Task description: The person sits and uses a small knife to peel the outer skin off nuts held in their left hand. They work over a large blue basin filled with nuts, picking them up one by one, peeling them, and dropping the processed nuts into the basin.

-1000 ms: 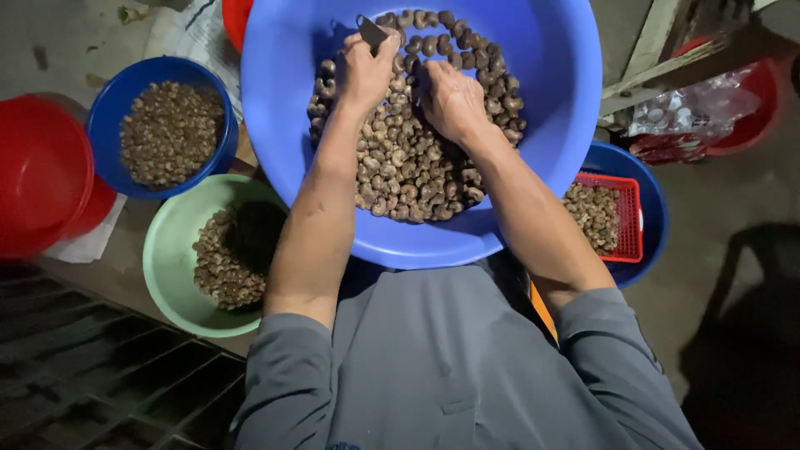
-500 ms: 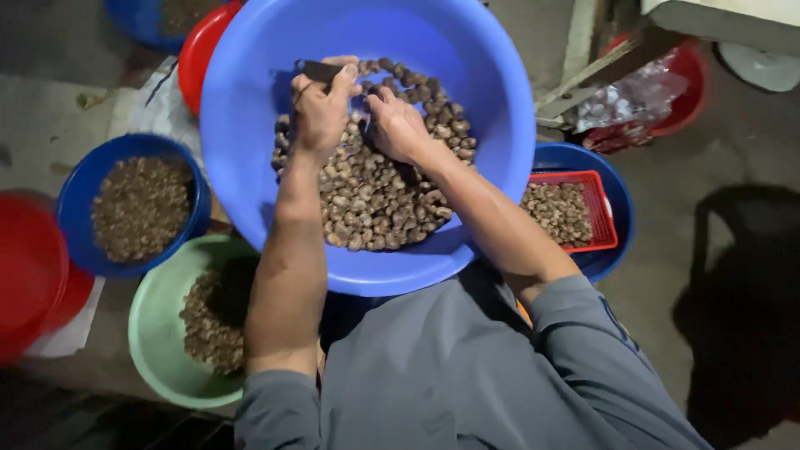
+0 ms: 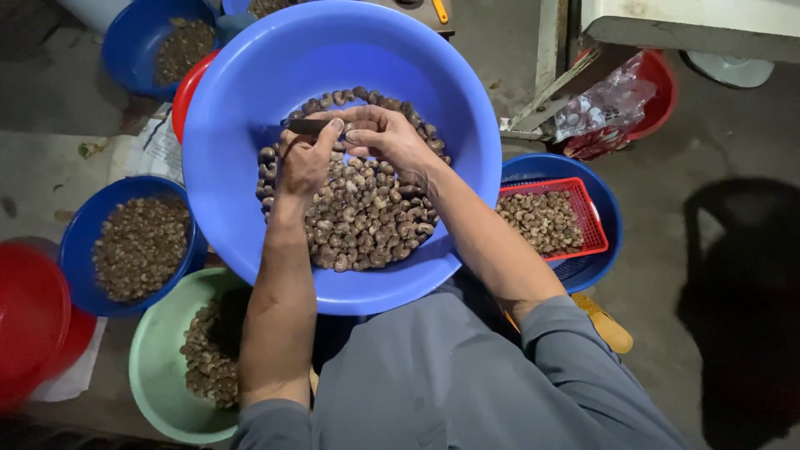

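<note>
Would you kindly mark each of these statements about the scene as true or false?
1. Both hands work over the large blue basin of nuts. True.
2. The left hand holds a small dark blade. True.
3. The red mesh basket sits inside a green bowl. False: it sits in a blue bowl by the right arm.
4. The green bowl is empty. False: it holds nuts.
5. The right hand rests on the floor. False: it is over the basin, fingertips meeting the left hand.
</note>
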